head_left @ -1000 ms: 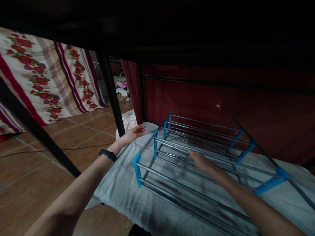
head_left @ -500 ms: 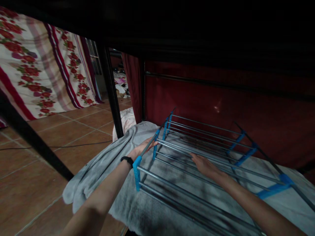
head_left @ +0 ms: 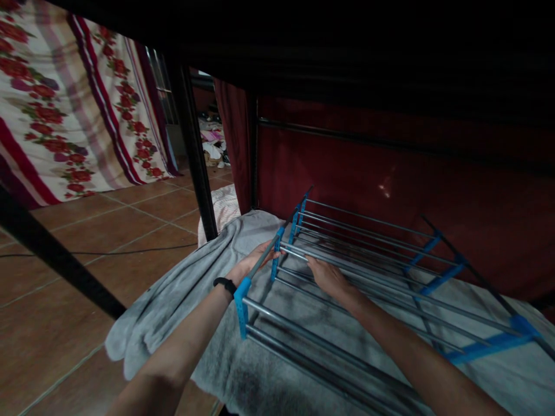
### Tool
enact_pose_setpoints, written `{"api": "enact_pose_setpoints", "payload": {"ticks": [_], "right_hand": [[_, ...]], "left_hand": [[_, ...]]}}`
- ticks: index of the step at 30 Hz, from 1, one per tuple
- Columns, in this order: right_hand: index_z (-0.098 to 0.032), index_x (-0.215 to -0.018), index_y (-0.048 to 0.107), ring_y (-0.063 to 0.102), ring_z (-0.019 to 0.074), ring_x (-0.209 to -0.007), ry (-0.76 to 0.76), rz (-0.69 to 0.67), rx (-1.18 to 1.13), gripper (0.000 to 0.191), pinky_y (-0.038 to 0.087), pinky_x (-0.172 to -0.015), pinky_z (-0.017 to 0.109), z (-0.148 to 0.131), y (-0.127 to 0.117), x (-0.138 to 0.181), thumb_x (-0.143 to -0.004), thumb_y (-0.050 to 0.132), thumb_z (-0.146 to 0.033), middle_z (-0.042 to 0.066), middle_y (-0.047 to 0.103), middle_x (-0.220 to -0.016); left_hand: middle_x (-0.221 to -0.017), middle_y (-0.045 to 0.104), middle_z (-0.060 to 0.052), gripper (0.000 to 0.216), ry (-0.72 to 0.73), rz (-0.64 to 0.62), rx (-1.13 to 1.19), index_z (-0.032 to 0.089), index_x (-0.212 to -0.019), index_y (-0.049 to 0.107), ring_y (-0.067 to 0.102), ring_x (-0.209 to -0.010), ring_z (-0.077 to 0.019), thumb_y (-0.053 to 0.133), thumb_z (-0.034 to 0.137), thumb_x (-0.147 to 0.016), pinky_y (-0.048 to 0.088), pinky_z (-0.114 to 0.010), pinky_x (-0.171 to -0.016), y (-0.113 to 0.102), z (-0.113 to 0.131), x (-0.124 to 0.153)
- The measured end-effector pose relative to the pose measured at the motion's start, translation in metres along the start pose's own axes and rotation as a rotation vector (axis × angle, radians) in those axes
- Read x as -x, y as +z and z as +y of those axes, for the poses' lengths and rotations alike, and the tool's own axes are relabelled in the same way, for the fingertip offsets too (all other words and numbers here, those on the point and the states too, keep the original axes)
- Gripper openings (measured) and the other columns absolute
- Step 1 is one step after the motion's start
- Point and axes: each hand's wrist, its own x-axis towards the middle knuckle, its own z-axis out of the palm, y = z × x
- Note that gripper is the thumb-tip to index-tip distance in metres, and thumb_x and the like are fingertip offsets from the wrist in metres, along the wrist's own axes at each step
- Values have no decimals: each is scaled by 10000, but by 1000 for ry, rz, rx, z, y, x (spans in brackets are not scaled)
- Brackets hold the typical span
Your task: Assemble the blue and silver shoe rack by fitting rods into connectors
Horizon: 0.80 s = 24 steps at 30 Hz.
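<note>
A rack of grey metal tubes with blue plastic connectors [head_left: 241, 309] lies across a grey blanket [head_left: 182, 312]. My left hand [head_left: 259, 257], with a black band on the wrist, is closed around a blue connector on the rack's near left side, its fingertips at the end of a tube. A little to the right, my right hand [head_left: 326, 276] reaches over the tubes, its fingers closed on one of them near that same connector. The undersides of both hands' grips are partly hidden.
Black bed-frame posts [head_left: 197, 156] stand at the left, and a dark bunk is overhead. Behind the rack hangs a dark red cloth [head_left: 338, 162]. A floral curtain [head_left: 99, 98] and tiled floor [head_left: 143, 214] with a black cable [head_left: 108, 252] are at the left.
My right hand has slid left along the tubes, closer to my left hand. My left hand stays at the same connector. The view has shifted slightly.
</note>
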Motion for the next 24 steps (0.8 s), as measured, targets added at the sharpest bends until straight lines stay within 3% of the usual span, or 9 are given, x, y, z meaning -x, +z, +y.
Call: {"api": "enact_pose_setpoints", "payload": {"ticks": [10,16,24], "right_hand": [[-194,-1400,413,615,206,-1097,-49,-34,45,470,458,-885,295,11,24,-1,-954,286,-116,108,618,-1269],[-181,-1409,409,607,213,-1098,-85,-9,44,475,467,-880,316,11,29,0,-952,293,-122,122,603,-1275],[-205,-1348,461,617,208,-1070,-97,-10,19,416,462,-839,301,9,23,-1,-971,294,-151,101,626,-1236]], "left_hand": [[-979,658,-75,338,-42,-40,-84,169,-1034,584,585,-926,-221,696,283,-736,471,-372,-871,1,-3,5],[-906,626,-29,195,-40,-28,-191,193,-914,574,538,-897,-200,665,251,-751,454,-328,-837,0,-12,0],[-875,609,-17,128,-42,-11,-244,202,-901,572,545,-869,-183,641,227,-796,462,-324,-837,3,-12,-1]]}}
